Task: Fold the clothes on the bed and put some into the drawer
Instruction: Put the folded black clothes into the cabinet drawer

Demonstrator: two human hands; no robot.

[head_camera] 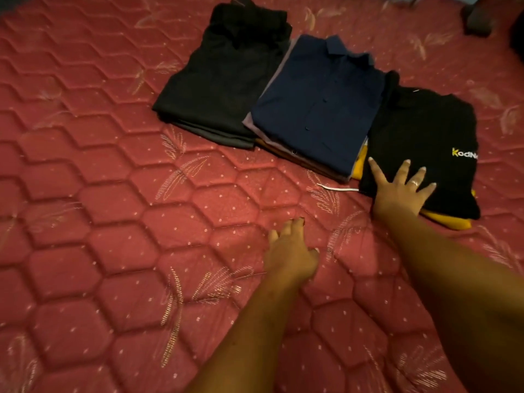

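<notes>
Three piles of folded clothes lie side by side on the red quilted bed (113, 222). The left pile is black clothes (224, 78). A navy buttoned shirt (320, 109) tops the middle pile. On the right, a black T-shirt with a yellow and white logo (425, 131) lies over a yellow garment (450, 221). My right hand (402, 191) rests flat, fingers spread, on the near edge of that black T-shirt. My left hand (292, 251) hovers over the bare mattress below the middle pile, fingers loosely apart, holding nothing.
A thin white string (337, 188) lies on the mattress between the middle and right piles. A dark object (479, 21) sits at the far right corner of the bed. No drawer is in view.
</notes>
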